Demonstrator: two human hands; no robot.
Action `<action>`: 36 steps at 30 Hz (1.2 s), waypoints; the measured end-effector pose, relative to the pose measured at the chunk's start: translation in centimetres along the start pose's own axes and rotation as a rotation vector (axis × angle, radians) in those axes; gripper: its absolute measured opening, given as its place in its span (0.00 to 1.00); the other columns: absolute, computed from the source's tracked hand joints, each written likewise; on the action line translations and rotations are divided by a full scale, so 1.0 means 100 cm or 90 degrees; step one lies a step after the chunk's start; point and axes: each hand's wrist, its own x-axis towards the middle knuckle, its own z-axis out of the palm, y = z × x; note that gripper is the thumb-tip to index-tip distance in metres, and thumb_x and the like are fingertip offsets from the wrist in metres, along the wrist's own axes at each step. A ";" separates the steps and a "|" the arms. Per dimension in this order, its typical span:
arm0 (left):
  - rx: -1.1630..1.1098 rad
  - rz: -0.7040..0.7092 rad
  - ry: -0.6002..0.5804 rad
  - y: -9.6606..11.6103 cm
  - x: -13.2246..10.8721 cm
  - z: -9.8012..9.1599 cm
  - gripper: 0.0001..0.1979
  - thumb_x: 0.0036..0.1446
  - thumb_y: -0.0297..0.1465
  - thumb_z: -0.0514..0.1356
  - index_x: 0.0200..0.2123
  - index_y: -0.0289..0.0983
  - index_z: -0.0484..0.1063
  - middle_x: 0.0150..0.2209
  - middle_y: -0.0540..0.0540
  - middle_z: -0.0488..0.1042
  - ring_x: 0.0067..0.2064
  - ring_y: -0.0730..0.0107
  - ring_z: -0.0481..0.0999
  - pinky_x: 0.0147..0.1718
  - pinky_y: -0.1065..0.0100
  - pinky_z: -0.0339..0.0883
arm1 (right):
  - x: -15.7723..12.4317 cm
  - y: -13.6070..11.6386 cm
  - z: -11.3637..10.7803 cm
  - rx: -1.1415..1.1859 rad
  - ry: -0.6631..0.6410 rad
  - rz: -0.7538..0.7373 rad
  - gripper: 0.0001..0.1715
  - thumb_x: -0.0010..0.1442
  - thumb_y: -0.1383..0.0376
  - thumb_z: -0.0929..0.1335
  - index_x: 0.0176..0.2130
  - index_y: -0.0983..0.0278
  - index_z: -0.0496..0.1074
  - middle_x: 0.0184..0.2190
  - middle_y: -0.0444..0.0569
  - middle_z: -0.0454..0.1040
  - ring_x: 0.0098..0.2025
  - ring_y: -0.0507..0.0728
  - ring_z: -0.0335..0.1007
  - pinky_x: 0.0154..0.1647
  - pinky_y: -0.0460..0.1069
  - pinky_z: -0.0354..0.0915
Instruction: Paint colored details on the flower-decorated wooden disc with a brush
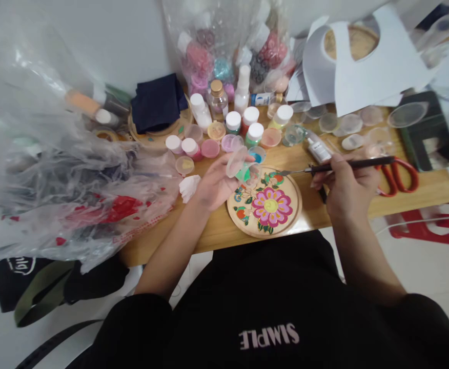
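Note:
My left hand (217, 183) is closed around a small clear plastic cup (247, 174) with green contents, its round lid (236, 162) tilted up beside the fingers. In my right hand (349, 187) is a dark-handled palette knife (357, 163), held like a pen, its thin metal blade pointing left. The blade tip lies over the upper edge of a round wooden board (296, 205). On the board is a pink flower (271, 206) with a yellow centre, plus green leaves and orange-red buds. The cup hangs above the board's upper left part and hides some of it.
Behind my hands stand several white-capped jars (254, 134), small cups of colour (210, 148) and bottles (217, 100). Red-handled scissors (399, 177) and a black phone (426, 133) lie right. A plastic bag (132, 205) covers the left, and crumpled tissue (189, 188) sits near my left wrist.

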 end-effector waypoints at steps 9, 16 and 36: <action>0.004 -0.002 0.003 0.000 -0.001 -0.001 0.16 0.51 0.41 0.74 0.37 0.37 0.80 0.36 0.46 0.82 0.44 0.58 0.84 0.41 0.63 0.78 | 0.000 0.001 -0.001 -0.002 -0.001 -0.014 0.17 0.50 0.56 0.78 0.24 0.63 0.72 0.14 0.40 0.72 0.12 0.49 0.62 0.14 0.44 0.58; 0.010 -0.007 0.012 0.002 -0.001 0.003 0.17 0.49 0.41 0.74 0.37 0.37 0.79 0.33 0.47 0.81 0.41 0.59 0.84 0.38 0.64 0.77 | 0.000 0.001 -0.001 -0.003 -0.003 -0.009 0.19 0.51 0.55 0.78 0.24 0.63 0.72 0.14 0.39 0.71 0.12 0.48 0.62 0.13 0.43 0.58; 0.016 -0.009 0.017 0.002 -0.001 0.006 0.15 0.50 0.40 0.73 0.36 0.37 0.79 0.32 0.48 0.80 0.39 0.62 0.83 0.39 0.65 0.75 | -0.001 0.002 0.000 -0.001 -0.013 -0.001 0.20 0.50 0.54 0.78 0.24 0.64 0.72 0.13 0.41 0.71 0.12 0.49 0.62 0.13 0.44 0.57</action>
